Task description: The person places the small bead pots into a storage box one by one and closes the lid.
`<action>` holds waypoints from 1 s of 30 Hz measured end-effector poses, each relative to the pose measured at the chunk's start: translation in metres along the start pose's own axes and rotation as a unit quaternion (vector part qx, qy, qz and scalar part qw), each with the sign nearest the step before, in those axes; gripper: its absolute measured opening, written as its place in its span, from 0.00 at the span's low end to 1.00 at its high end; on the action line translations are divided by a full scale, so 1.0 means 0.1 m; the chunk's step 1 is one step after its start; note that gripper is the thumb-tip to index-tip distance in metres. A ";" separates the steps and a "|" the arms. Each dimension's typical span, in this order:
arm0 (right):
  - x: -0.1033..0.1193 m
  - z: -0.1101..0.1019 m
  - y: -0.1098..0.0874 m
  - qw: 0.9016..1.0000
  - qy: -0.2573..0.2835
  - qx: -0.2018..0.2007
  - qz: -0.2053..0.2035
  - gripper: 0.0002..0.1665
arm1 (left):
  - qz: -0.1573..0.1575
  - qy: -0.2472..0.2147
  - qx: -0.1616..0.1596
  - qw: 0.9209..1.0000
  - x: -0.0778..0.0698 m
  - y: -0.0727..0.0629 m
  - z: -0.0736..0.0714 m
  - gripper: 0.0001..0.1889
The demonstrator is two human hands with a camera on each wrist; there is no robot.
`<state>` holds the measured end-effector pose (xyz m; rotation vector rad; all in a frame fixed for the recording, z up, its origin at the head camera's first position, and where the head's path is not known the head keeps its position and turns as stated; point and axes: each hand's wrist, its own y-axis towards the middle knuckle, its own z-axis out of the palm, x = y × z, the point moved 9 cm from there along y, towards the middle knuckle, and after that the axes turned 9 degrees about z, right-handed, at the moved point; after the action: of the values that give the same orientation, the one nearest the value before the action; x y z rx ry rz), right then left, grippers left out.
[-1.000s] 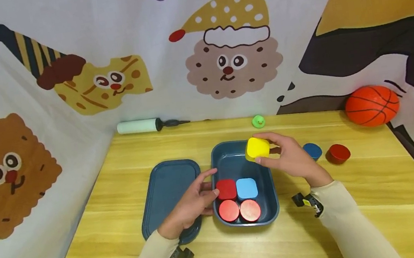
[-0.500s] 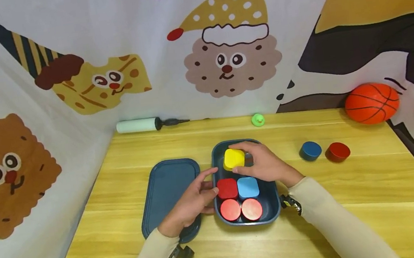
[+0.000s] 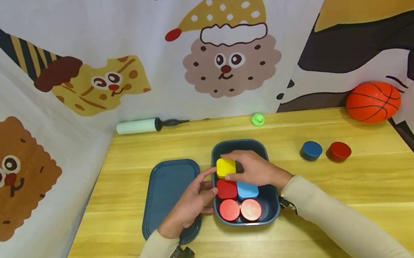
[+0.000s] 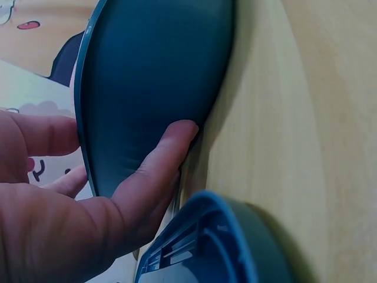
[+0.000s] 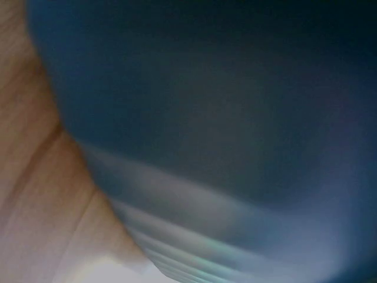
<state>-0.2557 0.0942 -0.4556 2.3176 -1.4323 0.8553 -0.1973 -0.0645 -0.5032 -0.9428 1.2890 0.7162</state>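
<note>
The right grip (image 3: 253,170) pinches a yellow block (image 3: 225,167) within the upper left of the dark blue box (image 3: 268,203), mid-frame. The left grip (image 3: 193,200), fingers spread, touches the box's left side. A lid (image 3: 165,189) lies left on the wooden surface (image 3: 379,184); cartoon-printed cloth (image 3: 103,25) fills the upper frame.

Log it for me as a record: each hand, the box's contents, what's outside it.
Right hand: pinches a yellow rounded-square block inside the dark blue rounded-rectangular box; contact with the floor unclear
Left hand: fingers against the box's left wall
Also in box: red rounded-square block, light blue rounded-square block, two pale-red round blocks
Left of box: flat dark blue rounded-rectangular lid
Right of box: blue round block, dark red round block
Far edge: pale green cylindrical pump, green toy duck, orange basketball
</note>
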 end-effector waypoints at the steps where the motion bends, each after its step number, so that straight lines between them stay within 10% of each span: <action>1: 0.01 0.01 0.00 1.000 -0.003 0.003 -0.003 0.41 | 0.002 0.001 -0.001 1.000 0.00 0.00 0.00 0.33; 14: -0.03 0.13 -0.01 0.998 -0.034 0.046 -0.001 0.40 | 0.005 0.002 0.006 1.000 0.01 0.00 0.01 0.33; 30: 0.05 -0.18 -0.12 0.996 0.069 -0.048 -0.026 0.29 | 0.012 0.020 0.010 1.000 -0.02 -0.02 0.04 0.33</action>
<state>-0.2492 0.1055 -0.4380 2.1707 -1.3194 0.8940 -0.1940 -0.0617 -0.5006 -0.9303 1.3419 0.7057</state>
